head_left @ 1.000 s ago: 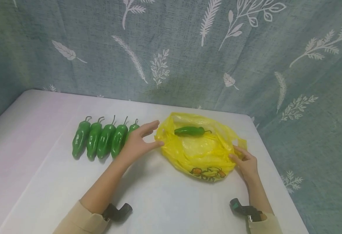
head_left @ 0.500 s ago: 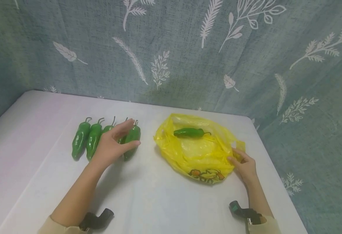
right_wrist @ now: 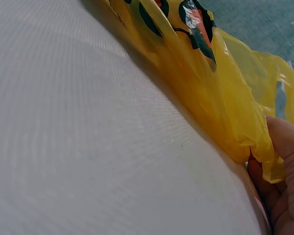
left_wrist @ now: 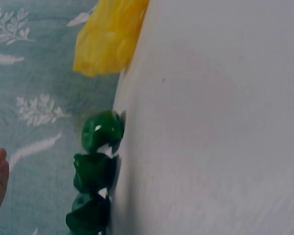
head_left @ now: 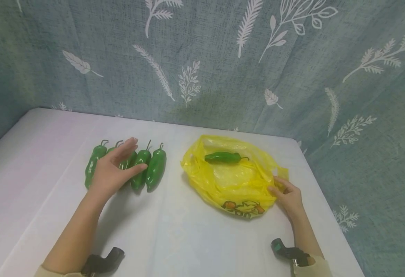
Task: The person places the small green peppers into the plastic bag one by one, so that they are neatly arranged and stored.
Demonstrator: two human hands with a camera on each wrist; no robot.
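My left hand, grip apart, should not jostle the pepper row; my right hand pinches the yellow bag near the tabletop's right edge.

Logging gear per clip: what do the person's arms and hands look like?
The left hand and right hand wear no gloves. The left sleeve and right sleeve are beige. The left wrist device and right wrist device are black and bent; the right one has a greenish patch. No cables show.
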